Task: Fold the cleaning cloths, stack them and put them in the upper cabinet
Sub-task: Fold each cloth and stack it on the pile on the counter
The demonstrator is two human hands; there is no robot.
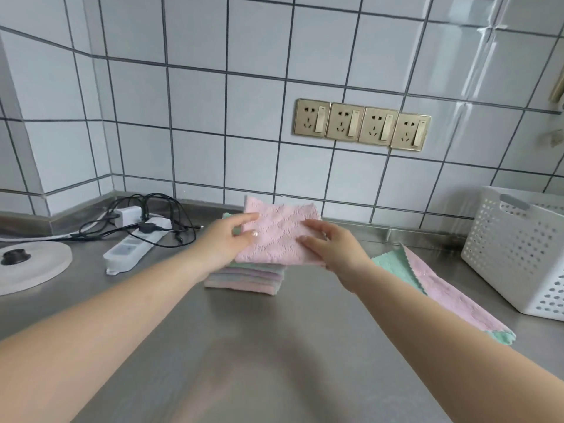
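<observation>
Head view showed the person's left hand (227,239) and right hand (332,251) holding a folded pink cloth (279,232) by its two sides, thumbs on top and fingers curled under the edges, just above or touching the stack (244,277) of folded cloths on the steel counter (244,361). Whether the cloth already rested on the pile could not be told. The stack held several pastel layers, so most of the folding looked done. One unfolded cloth (433,288), pink with a green underside, lay flat on the counter to the right, beside the white perforated basket (515,248), and appeared to be left to fold. The upper cabinet was out of view, so the putting-away step seemingly remained undone.
</observation>
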